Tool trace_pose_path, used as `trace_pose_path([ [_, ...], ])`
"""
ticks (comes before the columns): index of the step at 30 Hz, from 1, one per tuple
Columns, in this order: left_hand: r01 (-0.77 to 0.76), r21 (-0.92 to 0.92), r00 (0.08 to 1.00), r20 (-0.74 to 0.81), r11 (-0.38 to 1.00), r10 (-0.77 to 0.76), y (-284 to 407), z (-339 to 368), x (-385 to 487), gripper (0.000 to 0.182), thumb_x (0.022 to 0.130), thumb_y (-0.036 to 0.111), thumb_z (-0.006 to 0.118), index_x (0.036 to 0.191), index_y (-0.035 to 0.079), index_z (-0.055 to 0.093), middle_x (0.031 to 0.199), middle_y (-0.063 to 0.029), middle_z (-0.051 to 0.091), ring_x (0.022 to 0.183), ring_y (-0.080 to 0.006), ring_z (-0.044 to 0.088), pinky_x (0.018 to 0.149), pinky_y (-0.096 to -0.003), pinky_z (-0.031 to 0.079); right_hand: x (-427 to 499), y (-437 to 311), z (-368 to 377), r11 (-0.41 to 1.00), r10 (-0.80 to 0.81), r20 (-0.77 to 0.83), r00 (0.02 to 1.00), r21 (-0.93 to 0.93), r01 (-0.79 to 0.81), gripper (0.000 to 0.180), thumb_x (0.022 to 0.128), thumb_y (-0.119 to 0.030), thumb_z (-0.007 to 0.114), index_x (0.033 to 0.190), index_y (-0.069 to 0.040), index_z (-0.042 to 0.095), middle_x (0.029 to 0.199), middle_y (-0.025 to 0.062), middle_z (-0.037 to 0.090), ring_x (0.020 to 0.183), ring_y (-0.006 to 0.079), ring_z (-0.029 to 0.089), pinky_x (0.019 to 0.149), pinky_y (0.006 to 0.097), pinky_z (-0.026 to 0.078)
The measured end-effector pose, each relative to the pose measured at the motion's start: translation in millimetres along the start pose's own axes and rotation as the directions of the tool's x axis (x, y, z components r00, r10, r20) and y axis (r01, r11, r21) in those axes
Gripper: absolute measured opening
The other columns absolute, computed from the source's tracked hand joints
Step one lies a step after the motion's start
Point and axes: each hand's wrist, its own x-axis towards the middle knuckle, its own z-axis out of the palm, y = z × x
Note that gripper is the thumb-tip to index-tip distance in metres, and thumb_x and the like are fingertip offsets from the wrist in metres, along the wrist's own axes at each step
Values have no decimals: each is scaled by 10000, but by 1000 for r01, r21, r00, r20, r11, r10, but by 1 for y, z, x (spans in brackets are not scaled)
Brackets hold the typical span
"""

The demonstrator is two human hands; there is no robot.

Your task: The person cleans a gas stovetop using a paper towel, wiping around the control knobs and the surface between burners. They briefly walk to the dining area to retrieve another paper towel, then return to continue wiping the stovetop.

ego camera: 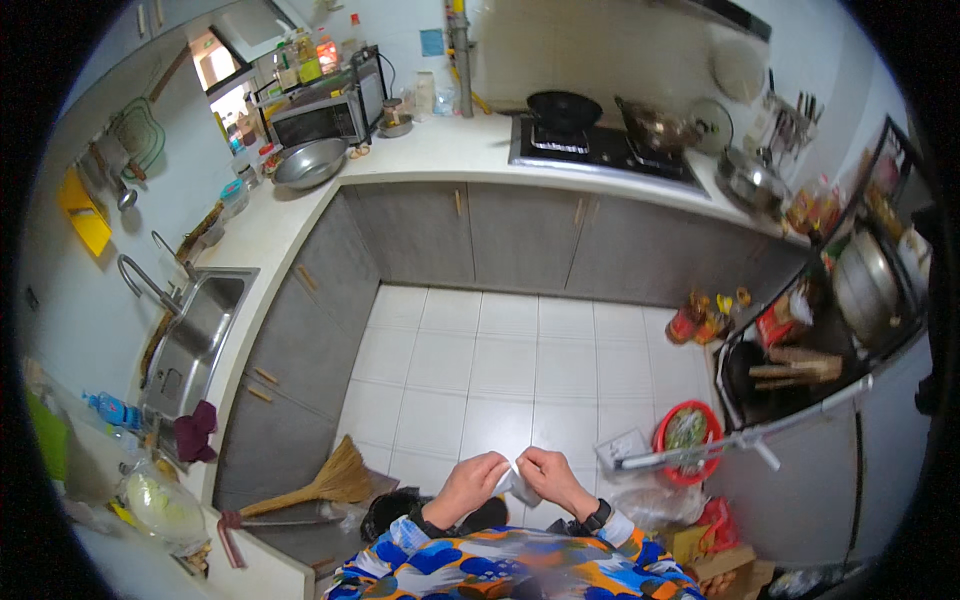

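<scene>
Close together in front of my body, my left hand [471, 484] and my right hand [547, 474] both pinch a thin whitish sheet or bag [517, 486]. It hangs between the fingers of the two hands. Its exact kind cannot be told. A dark watch sits on my right wrist. Below and left of the hands, a straw broom [337, 480] leans by the counter, next to a dustpan [300, 532].
A steel sink [206, 322] and white counter [420, 154] run left and ahead, with a gas stove [607, 154] beyond. Right are a red basin [718, 442] of greens on the floor and a black rack [795, 405]. A cardboard box [739, 562] stands at lower right.
</scene>
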Motion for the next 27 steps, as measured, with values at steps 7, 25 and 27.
trace_pose_path([
  [7, 212, -424, 976, 43, 880, -214, -41, -38, 78, 207, 808, 165, 658, 943, 21, 597, 829, -38, 620, 790, -109, 573, 696, -263, 479, 98, -29, -29, 999, 42, 25, 999, -19, -42, 241, 858, -242, 553, 807, -12, 599, 617, 129, 573, 552, 195, 549, 523, 317, 427],
  [25, 359, -550, 927, 113, 754, -359, -112, -73, 156, 246, 818, 177, 616, 980, -4, 579, 834, -101, 631, 762, -165, 589, 681, -300, 470, 255, -2, -36, 897, 115, 222, 968, 396, -197, 166, 880, -172, 578, 812, -25, 614, 688, -59, 547, 637, 27, 452, 566, 198, 381],
  [27, 295, -376, 929, -103, 878, -356, -107, -92, 159, 206, 824, 172, 589, 938, 2, 572, 815, -149, 610, 744, -215, 592, 676, -320, 467, 282, -7, -38, 857, 17, 319, 948, 484, -178, 119, 858, -141, 590, 878, -26, 610, 735, -48, 560, 660, 33, 475, 590, 186, 391],
])
